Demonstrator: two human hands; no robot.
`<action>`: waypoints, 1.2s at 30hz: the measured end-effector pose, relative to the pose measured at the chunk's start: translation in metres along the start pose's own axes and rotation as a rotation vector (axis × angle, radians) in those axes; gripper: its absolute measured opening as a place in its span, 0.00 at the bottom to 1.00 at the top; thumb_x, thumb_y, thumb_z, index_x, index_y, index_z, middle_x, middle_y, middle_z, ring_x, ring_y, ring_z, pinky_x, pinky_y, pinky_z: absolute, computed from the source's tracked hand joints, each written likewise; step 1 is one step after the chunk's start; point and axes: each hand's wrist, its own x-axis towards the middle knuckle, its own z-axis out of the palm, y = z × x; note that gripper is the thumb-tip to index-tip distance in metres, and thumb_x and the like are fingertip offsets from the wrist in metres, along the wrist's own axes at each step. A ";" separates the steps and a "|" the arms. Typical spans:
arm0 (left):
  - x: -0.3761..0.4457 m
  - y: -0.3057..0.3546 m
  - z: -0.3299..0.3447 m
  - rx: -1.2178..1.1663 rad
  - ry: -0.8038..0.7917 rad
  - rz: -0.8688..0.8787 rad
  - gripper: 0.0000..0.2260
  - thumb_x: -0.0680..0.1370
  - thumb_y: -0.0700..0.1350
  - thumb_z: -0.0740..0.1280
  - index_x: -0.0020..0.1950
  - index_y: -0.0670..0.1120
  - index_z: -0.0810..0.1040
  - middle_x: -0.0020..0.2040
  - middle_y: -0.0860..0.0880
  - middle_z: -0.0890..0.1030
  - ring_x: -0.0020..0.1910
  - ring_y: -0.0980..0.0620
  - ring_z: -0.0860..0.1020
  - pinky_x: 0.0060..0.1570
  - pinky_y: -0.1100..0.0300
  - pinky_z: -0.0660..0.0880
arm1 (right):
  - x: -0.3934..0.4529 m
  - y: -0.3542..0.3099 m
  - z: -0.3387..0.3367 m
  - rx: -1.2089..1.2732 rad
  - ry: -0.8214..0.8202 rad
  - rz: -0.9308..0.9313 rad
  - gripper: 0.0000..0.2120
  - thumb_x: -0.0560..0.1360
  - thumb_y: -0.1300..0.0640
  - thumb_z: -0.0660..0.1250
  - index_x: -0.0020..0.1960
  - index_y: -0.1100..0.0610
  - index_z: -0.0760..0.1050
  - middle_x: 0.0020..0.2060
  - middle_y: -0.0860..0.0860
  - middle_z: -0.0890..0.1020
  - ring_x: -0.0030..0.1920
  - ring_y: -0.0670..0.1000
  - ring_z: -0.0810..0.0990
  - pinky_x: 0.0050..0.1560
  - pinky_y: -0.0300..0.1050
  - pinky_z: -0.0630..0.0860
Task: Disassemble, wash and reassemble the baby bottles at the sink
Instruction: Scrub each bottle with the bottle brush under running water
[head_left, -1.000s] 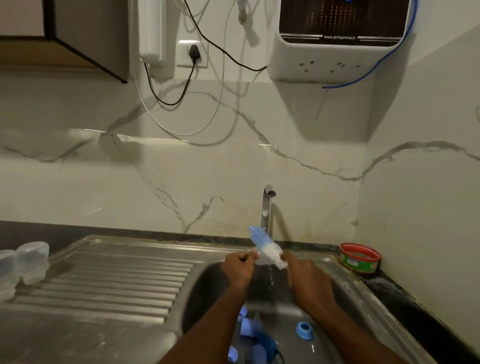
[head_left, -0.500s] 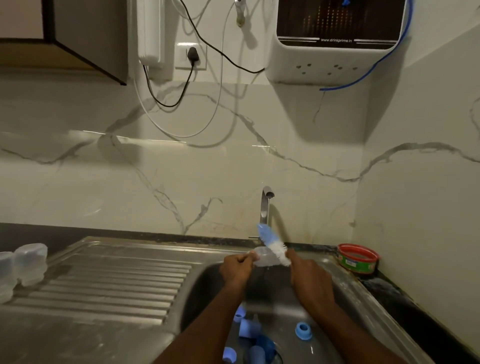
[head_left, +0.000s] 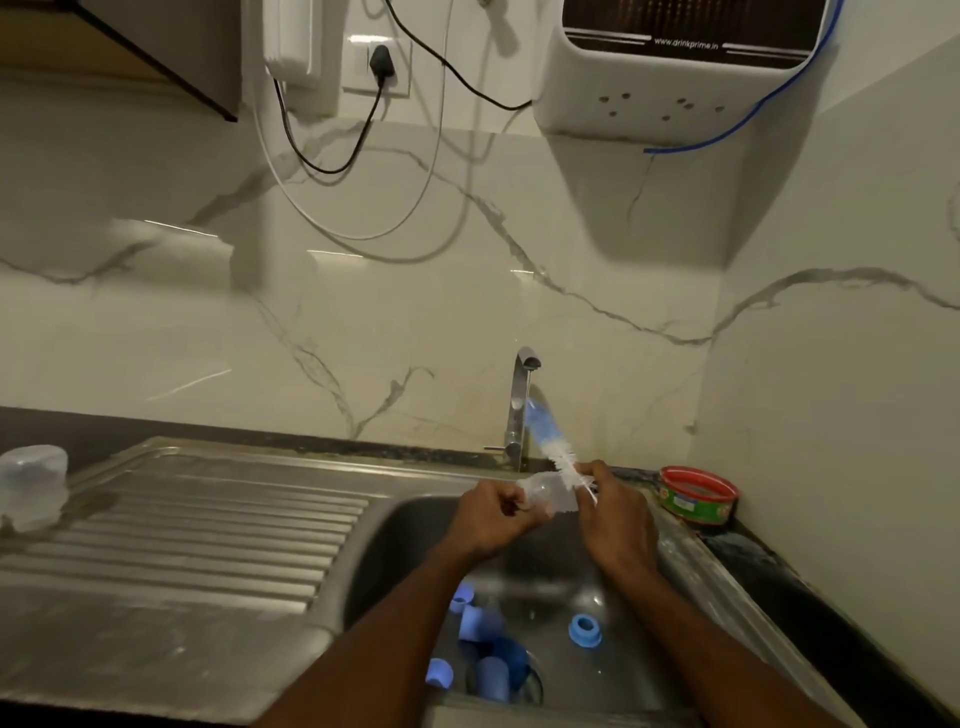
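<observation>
Both hands are raised over the sink basin (head_left: 405, 545), in front of the tap (head_left: 521, 405). The left hand (head_left: 493, 514) grips a small clear bottle part (head_left: 545, 493), fingers curled round its left end; whether it is a teat or a small bottle body I cannot tell, it is blurred. The right hand (head_left: 613, 514) pinches the wire end of a bottle brush (head_left: 550, 441), its white bristles touching the clear part and its blue handle pointing up and far, across the tap's stem. Down in the basin lie loose blue pieces: a blue screw ring (head_left: 585, 630) to the right on the basin floor, and a cluster of blue caps and collars (head_left: 480, 649) near the drain, partly behind the left forearm. On the ribbed steel drainboard (head_left: 208, 535) at the far left stands a clear plastic bottle cover (head_left: 34, 486), upside down or upright I cannot tell. On the dark counter right of the sink sits a round tub with a red rim (head_left: 698, 496). On the marble-patterned wall above hang a white water purifier (head_left: 675, 78) with a blue tube (head_left: 753, 114), and a wall socket with a black plug (head_left: 382, 62) and trailing cables.
</observation>
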 end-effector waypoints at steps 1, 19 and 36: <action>0.000 -0.001 0.001 0.134 -0.019 0.057 0.15 0.75 0.57 0.74 0.50 0.46 0.85 0.49 0.49 0.85 0.47 0.56 0.81 0.54 0.67 0.76 | 0.003 0.003 0.000 -0.009 0.002 0.006 0.15 0.82 0.52 0.65 0.69 0.46 0.73 0.60 0.50 0.82 0.56 0.52 0.81 0.46 0.42 0.71; 0.009 -0.001 0.012 -0.418 0.325 -0.303 0.09 0.79 0.48 0.71 0.48 0.43 0.85 0.40 0.45 0.86 0.40 0.49 0.85 0.47 0.54 0.84 | -0.013 -0.010 -0.001 -0.297 -0.102 -0.112 0.17 0.81 0.50 0.66 0.69 0.46 0.69 0.55 0.50 0.82 0.52 0.50 0.82 0.51 0.45 0.79; 0.017 -0.001 0.006 -0.211 0.455 -0.517 0.16 0.78 0.57 0.71 0.49 0.44 0.82 0.44 0.44 0.83 0.44 0.47 0.83 0.54 0.50 0.81 | -0.024 -0.024 0.009 -0.374 -0.219 -0.262 0.22 0.82 0.52 0.63 0.73 0.46 0.61 0.55 0.52 0.82 0.51 0.53 0.82 0.48 0.46 0.77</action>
